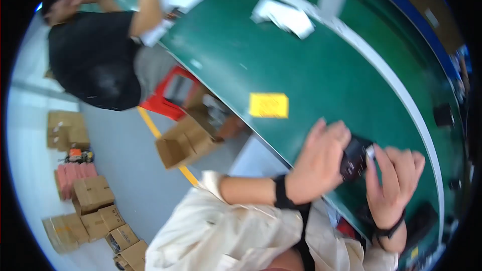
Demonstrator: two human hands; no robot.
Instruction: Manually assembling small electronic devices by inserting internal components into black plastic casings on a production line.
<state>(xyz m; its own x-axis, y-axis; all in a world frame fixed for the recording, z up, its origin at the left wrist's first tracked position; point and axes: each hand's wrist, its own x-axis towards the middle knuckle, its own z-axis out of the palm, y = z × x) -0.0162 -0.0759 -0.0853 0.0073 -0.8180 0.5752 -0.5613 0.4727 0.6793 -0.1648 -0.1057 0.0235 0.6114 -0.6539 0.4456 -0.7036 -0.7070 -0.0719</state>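
In the head view, the yellow card (269, 105) lying flat on the green table (221, 35) serves as the landmark. The task's thing, a black box (355, 158), is to the right of the card and nearer the person, held between the hands over the table. The left hand (319, 158) grasps the box's left side, probably to steady it while the other side is worked on. The right hand (394, 183) pinches a small white piece (370, 151) at the box's right edge, thumb against fingers; blur hides whether that is a label or a part. Holding it low in front of the body likely keeps both sides within easy reach.

Beyond the card lies a crumpled white sheet (283, 17), perhaps put there to leave the near side for handling. Left of the card, past the table's edge, are an open carton (183, 143) and a red bin (170, 93), perhaps kept off the worktop to save room. Farther left of the card, a co-worker (93, 60) in a black top sits.
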